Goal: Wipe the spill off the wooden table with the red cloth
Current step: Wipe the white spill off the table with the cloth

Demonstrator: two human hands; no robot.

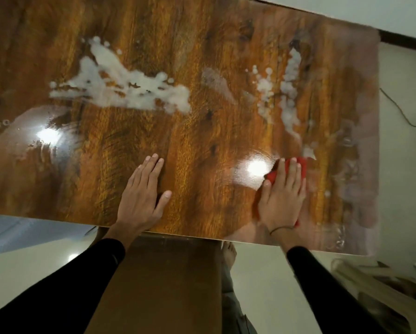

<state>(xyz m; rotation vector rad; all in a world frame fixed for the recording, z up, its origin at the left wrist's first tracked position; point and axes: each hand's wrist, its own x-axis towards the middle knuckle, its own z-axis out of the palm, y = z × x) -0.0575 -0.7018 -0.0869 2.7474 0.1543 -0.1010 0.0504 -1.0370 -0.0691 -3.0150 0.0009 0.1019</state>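
Both hands lie flat, fingers toward 12 o'clock: left hand [142, 196] empty on the table [202, 131]; right hand [283, 196] presses the cloth [273, 175], its long axis hidden.

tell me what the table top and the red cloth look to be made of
Table top: wood or wood-look laminate, glossy; grain streaks and knots show, and lamp glare reflects sharply. Red cloth under the right hand: soft fabric, matte, bunched and folded; the weave is too small to tell.

No text, label or number can be read anywhere.
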